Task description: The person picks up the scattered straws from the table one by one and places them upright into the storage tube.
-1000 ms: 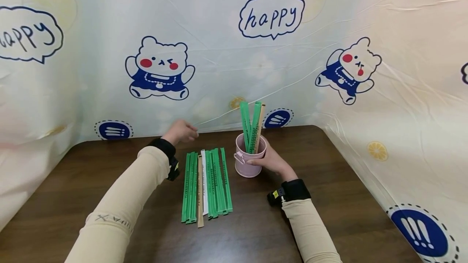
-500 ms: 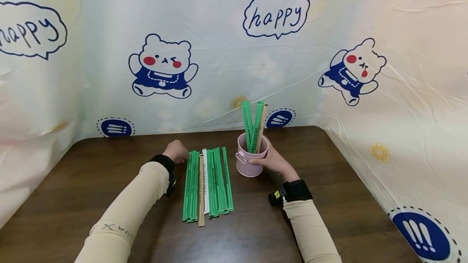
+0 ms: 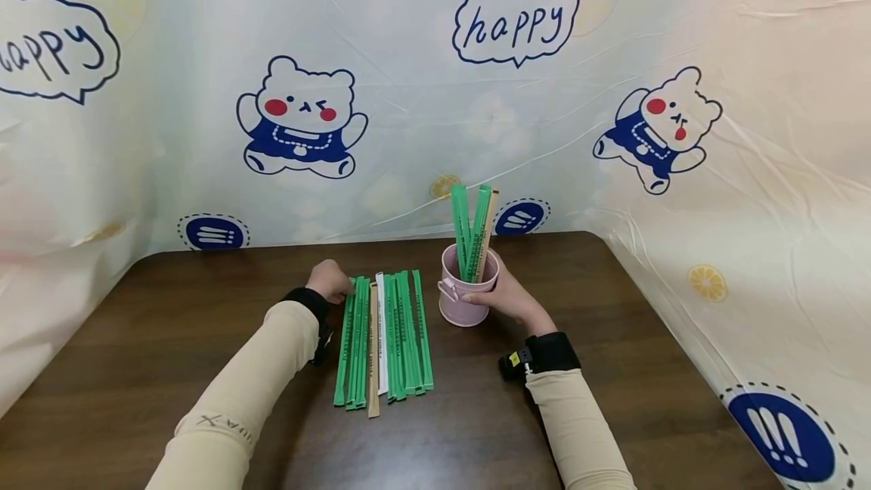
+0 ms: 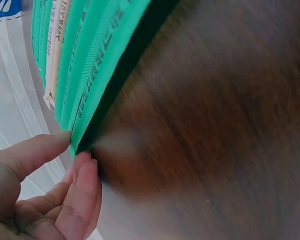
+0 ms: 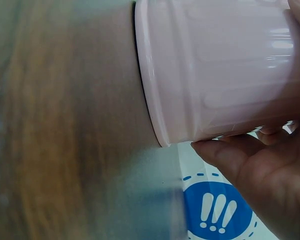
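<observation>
My left hand [image 3: 330, 280] pinches the far end of the leftmost long, narrow green packet [image 3: 343, 358]. In the left wrist view, thumb and fingertips meet on the printed green packet [image 4: 97, 70], its edge raised over a dark shadow. Beside it lies a row of several more green packets [image 3: 407, 339], with a tan packet [image 3: 373, 354] and a white packet [image 3: 382, 339] among them. My right hand [image 3: 506, 295] grips a small pink pail [image 3: 463, 314] from the right, fingers wrapped round its far side. Green packets [image 3: 460, 225] and a tan packet [image 3: 487, 233] stand in it.
The dark brown wooden table [image 3: 224, 324] has rounded far corners. Behind it hangs a pale printed curtain [image 3: 422, 112] with cartoon bears, which also covers both sides. Black straps with small cameras sit on both wrists.
My left hand has come down from above the table to the far end of the leftmost green packet and pinched it; that packet has shifted slightly left. The right hand stays on the pail.
</observation>
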The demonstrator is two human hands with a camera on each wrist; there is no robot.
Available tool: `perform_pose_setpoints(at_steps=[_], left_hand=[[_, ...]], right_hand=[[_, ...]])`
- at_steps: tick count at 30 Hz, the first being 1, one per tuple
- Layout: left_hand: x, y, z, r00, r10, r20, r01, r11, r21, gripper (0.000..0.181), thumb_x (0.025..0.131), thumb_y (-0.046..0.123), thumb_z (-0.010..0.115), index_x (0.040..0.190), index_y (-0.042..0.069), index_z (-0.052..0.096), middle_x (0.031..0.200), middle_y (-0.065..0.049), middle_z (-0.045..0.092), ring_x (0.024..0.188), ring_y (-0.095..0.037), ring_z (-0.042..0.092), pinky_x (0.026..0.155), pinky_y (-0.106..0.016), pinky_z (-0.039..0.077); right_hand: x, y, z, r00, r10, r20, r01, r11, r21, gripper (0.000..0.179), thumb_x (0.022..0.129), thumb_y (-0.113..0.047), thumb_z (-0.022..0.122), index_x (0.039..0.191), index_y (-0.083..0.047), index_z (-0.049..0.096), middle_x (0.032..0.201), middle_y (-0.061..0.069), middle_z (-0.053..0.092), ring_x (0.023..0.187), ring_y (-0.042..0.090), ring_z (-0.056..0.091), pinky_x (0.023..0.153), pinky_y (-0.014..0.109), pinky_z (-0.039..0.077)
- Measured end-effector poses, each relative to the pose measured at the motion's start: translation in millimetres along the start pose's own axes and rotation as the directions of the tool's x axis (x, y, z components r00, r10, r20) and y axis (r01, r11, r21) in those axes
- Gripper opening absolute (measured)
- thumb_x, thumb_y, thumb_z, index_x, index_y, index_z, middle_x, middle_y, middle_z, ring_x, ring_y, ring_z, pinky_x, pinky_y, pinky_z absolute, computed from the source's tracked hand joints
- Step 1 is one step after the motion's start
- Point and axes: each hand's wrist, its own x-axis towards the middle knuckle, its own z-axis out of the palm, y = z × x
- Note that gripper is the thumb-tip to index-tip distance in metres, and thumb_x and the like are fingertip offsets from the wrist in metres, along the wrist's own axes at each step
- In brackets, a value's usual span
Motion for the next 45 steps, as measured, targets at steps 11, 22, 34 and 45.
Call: perform_pose_setpoints(at_steps=[11,22,34,45], left_hand=[[3.3,-3.8,-3.0,1.0,-0.006,-0.003,0.006,0.998,-0.067,0.032,0.091,0.003,0.065,0.115,-0.018,0.062,0.097,-0.021,0.06,0.066,-0.02,0.066,0.064,-0.03,0.063],[6.0,20.4,-46.9,0.996,0.08,0.034,-0.068,0.963,-0.263,0.046,0.098,0.009,0.06,0.135,-0.017,0.053,0.111,-0.017,0.062,0.086,-0.016,0.066,0.091,-0.035,0.062],[-43.2,161.3,-106.3,0.925,0.332,-0.186,-0.38,0.822,-0.425,0.042,0.104,0.014,0.058,0.144,0.0,0.056,0.126,-0.014,0.067,0.088,-0.006,0.066,0.103,-0.031,0.058],[-55.6,223.3,-55.2,0.823,0.507,-0.256,-0.559,0.644,-0.523,0.037,0.104,0.009,0.057,0.14,-0.002,0.056,0.132,-0.024,0.064,0.102,-0.018,0.065,0.103,-0.039,0.058]], right_hand=[[0.4,-1.4,-0.5,1.0,0.01,-0.009,-0.01,1.0,0.012,0.102,0.085,-0.006,0.08,0.162,-0.017,0.015,0.162,0.016,0.033,0.147,0.038,0.037,0.125,0.062,0.028],[-4.3,1.3,2.8,0.999,0.033,-0.002,-0.033,0.999,0.02,0.099,0.086,-0.006,0.079,0.161,-0.015,0.016,0.162,0.017,0.033,0.147,0.038,0.036,0.125,0.062,0.027],[-3.7,-3.5,-1.0,1.0,0.009,-0.01,-0.009,1.0,0.017,0.1,0.085,-0.005,0.079,0.161,-0.013,0.016,0.161,0.018,0.034,0.147,0.038,0.037,0.125,0.061,0.029],[-5.0,-1.3,1.7,1.0,0.002,0.011,-0.002,1.0,0.022,0.104,0.085,-0.011,0.082,0.162,-0.016,0.013,0.162,0.016,0.031,0.146,0.038,0.038,0.124,0.062,0.031]])
